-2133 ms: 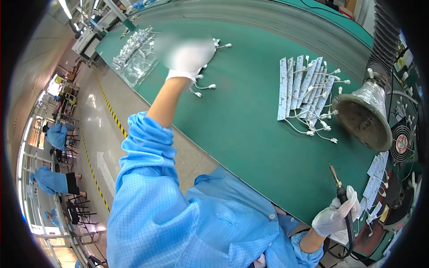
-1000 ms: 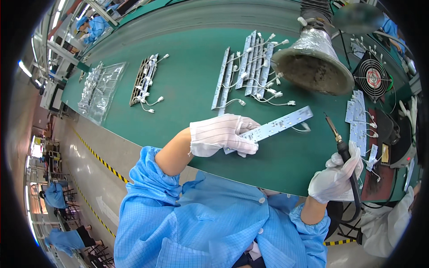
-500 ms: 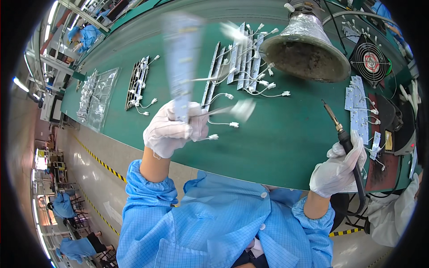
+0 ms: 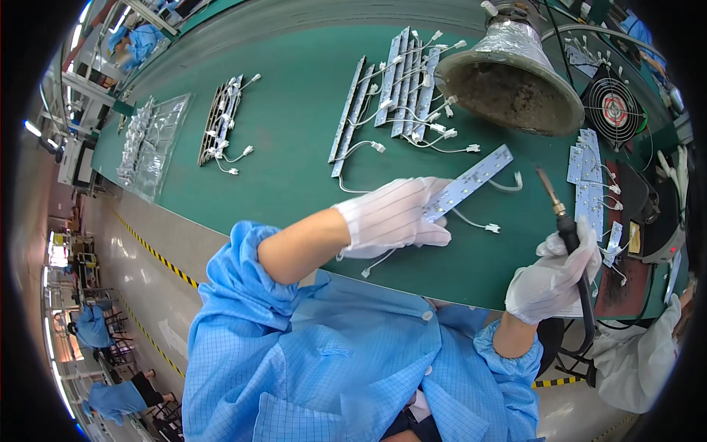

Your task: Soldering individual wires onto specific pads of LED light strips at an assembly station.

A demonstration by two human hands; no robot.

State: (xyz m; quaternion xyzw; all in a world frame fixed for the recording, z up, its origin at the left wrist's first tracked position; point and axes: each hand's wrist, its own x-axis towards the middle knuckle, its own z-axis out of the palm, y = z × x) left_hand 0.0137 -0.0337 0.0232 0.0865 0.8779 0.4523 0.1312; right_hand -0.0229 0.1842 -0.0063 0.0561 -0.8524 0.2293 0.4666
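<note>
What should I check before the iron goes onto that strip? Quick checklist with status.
1. Left hand pinning the LED strip to the green mat: ok.
2. Right hand gripping the soldering iron: ok.
3. Iron tip off the strip: ok, apart.
4. Strip's white leads clear of the tip: ok.
5. Fume hood near the work: ok, just behind.
6. Tip clean and hot: cannot tell.
</note>
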